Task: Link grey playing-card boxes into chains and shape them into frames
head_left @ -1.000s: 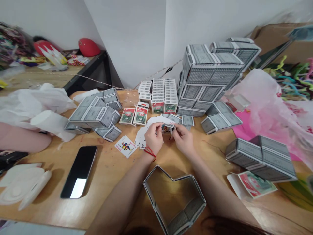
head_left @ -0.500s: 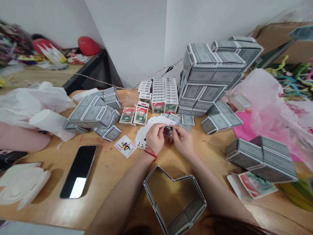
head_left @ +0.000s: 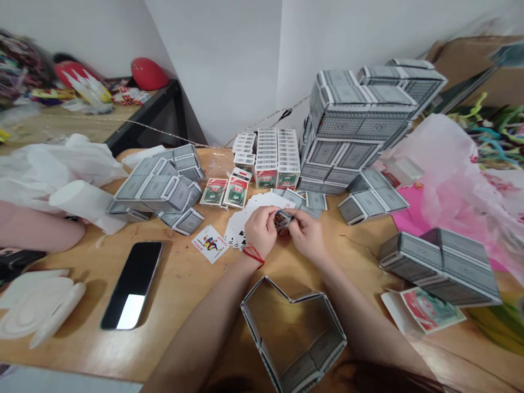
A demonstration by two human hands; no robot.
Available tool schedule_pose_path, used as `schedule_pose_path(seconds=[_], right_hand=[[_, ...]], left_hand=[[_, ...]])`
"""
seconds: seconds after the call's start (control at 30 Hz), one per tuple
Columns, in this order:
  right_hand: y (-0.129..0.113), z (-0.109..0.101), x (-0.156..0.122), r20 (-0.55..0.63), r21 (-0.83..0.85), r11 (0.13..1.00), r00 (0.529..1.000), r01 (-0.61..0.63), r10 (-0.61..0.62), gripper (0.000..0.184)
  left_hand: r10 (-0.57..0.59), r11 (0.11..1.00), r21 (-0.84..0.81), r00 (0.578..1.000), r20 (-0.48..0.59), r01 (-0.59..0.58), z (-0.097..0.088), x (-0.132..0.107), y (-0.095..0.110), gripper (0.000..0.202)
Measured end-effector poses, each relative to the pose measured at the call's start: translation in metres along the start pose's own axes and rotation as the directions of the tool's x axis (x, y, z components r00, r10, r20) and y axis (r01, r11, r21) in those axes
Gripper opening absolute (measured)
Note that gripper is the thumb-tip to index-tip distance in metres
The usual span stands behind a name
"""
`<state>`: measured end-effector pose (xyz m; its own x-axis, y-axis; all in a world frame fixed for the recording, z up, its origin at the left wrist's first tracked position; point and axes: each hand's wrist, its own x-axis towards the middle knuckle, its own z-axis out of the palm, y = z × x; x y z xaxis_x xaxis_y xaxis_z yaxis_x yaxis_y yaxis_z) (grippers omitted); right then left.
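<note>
My left hand (head_left: 259, 231) and my right hand (head_left: 307, 233) meet over the middle of the wooden table (head_left: 184, 284), both pinched on one folded playing card (head_left: 282, 220) held between their fingertips. A red string circles my left wrist. Under and behind my hands lies a fan of face-up playing cards (head_left: 245, 215). A single joker card (head_left: 210, 244) lies face up to the left of them. Close to me stands an open frame of folded cards (head_left: 292, 333), shaped like a heart outline.
A black phone (head_left: 133, 284) lies at the left. Blocks built from folded cards stand at the left (head_left: 158, 188), back right (head_left: 356, 125) and right (head_left: 442, 265). Boxed decks (head_left: 272, 158) line the back. White paper, a pink plastic bag (head_left: 450, 185) and another person's arm (head_left: 36, 232) flank the table.
My hands have drawn closer together and the card between them is folded smaller. The view shifted slightly; nothing else on the table moved.
</note>
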<state>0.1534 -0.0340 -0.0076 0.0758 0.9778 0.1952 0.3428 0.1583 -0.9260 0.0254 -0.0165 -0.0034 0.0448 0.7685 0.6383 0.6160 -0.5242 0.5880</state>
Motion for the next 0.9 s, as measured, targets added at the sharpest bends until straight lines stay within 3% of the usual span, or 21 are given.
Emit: schedule_pose_path(seconds=[0.1,0.3,0.5,0.67,0.9], right_hand=[[0.002,-0.002,0.001,0.025,0.028,1.000,1.000,-0.013,0.013,0.034],[0.001,-0.002,0.001,0.091,0.287,0.957,0.995,-0.053,0.028,0.031],[0.001,0.000,0.006,0.027,0.296,0.950,0.995,-0.103,0.099,0.027],[0.000,-0.004,0.008,-0.123,0.217,0.974,0.989,-0.059,0.088,0.021],[-0.011,-0.002,-0.002,-0.219,-0.143,0.984,0.966,0.106,-0.136,0.017]], left_hand=[[0.012,1.000,0.011,1.000,0.011,-0.012,0.001,0.000,-0.001,0.018],[-0.020,1.000,0.018,0.999,-0.034,0.020,0.001,0.002,-0.007,0.017],[0.008,1.000,0.006,1.000,0.016,-0.009,-0.001,0.002,-0.005,0.020],[0.063,0.998,0.025,0.996,0.063,-0.065,0.001,0.000,-0.001,0.029],[0.030,0.996,0.082,0.999,0.012,-0.030,0.005,-0.004,-0.001,0.032]])
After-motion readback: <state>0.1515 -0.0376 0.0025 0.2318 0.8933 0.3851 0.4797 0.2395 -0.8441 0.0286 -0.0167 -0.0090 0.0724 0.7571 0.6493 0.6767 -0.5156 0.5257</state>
